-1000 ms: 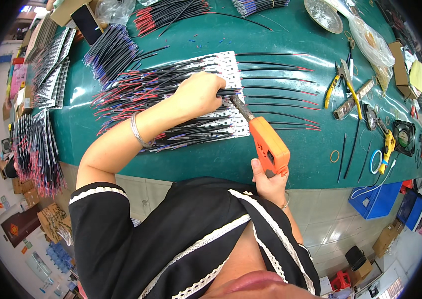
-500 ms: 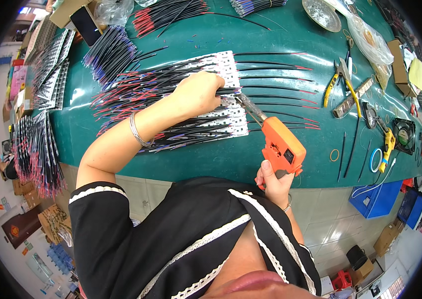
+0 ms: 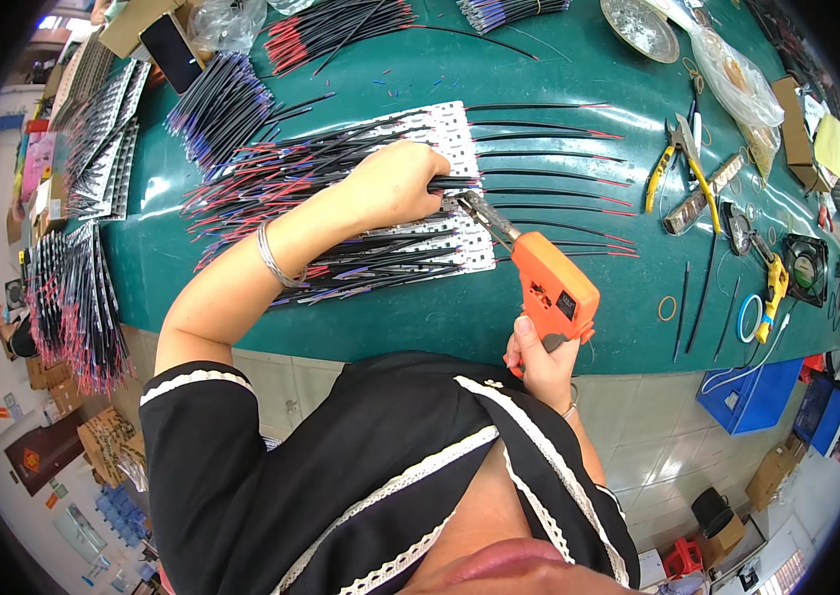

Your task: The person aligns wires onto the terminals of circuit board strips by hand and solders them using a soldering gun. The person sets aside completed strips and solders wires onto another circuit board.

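Observation:
A white perforated board panel [image 3: 453, 127] lies on the green table, with rows of black wires [image 3: 261, 203] with red and blue ends across it. My left hand [image 3: 398, 185] is over the panel, its fingers pinched on a black wire [image 3: 461, 182]. The fist hides where the pinch meets the wire. My right hand [image 3: 542, 362] grips the handle of an orange soldering gun [image 3: 554, 281]. Its metal tip reaches the panel just below my left fingertips; whether it touches the board I cannot tell. Several wires stick out past the panel's right edge.
Bundles of wires [image 3: 222, 114] and a dark phone [image 3: 171, 54] are at the far left. On the right are yellow-handled pliers [image 3: 658, 178], a metal dish [image 3: 641, 30], a small fan [image 3: 804, 268] and a yellow-handled tool [image 3: 773, 293]. Wired panels [image 3: 78, 307] overhang the left table edge.
The soldering gun and my right hand have shifted slightly left, and its tip has moved a little left and nearer to me. My left hand stays almost in place.

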The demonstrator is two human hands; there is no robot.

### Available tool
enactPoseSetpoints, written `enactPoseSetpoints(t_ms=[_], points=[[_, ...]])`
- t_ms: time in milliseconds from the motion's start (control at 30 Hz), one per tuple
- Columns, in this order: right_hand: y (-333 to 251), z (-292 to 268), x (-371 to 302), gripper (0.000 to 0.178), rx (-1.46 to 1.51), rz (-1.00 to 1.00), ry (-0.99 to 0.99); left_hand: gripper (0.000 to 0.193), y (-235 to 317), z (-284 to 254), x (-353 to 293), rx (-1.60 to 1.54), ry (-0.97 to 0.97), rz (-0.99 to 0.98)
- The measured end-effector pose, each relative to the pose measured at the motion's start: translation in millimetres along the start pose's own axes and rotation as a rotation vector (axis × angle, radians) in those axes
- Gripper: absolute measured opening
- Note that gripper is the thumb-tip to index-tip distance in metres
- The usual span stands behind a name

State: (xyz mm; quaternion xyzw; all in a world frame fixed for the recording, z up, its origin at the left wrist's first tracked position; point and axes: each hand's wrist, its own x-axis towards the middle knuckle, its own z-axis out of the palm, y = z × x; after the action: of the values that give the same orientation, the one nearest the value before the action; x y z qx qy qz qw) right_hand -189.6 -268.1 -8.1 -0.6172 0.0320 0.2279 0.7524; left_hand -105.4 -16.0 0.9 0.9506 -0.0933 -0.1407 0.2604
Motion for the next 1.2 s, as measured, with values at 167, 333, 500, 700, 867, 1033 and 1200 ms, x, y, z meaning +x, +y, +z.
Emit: enactPoseSetpoints(t_ms=[167, 333, 500, 700, 867, 1033, 1200], points=[[-2.7, 2.4, 0.6, 0.017, -0.035, -0.005, -0.009, 0.017, 3.3, -3.6, 0.5, -0.011, -0.028, -0.006], [-1.5, 1.4, -1.2, 0.019, -0.119, 0.003, -0.002, 0.015, 3.7, -2.0, -0.2, 0.024, -0.023, -0.001], [-3.2, 3.9, -3.1, 0.021, -0.141, -0.013, 0.006, 0.015, 5.7, 1.4, -1.1, 0.044, -0.002, 0.003], [-2.2, -3.8, -5.9, 0.023, 0.01, -0.012, 0.067, 0.017, 8.7, -0.5, -1.4, 0.068, 0.003, 0.013], [-23.4, -11.7, -0.6, 0.03, 0.001, -0.126, 0.058, 0.017, 3.9, 2.3, -2.5, 0.039, 0.003, 0.006], [-47.9, -13.0, 12.7, 0.038, -0.07, -0.274, 0.049, 0.018, -3.9, -4.8, -7.4, -0.128, 0.008, 0.037], [-45.6, -3.7, 22.8, 0.038, -0.023, -0.29, 0.068, 0.021, -12.0, -2.7, -13.9, -0.129, 0.259, 0.118]])
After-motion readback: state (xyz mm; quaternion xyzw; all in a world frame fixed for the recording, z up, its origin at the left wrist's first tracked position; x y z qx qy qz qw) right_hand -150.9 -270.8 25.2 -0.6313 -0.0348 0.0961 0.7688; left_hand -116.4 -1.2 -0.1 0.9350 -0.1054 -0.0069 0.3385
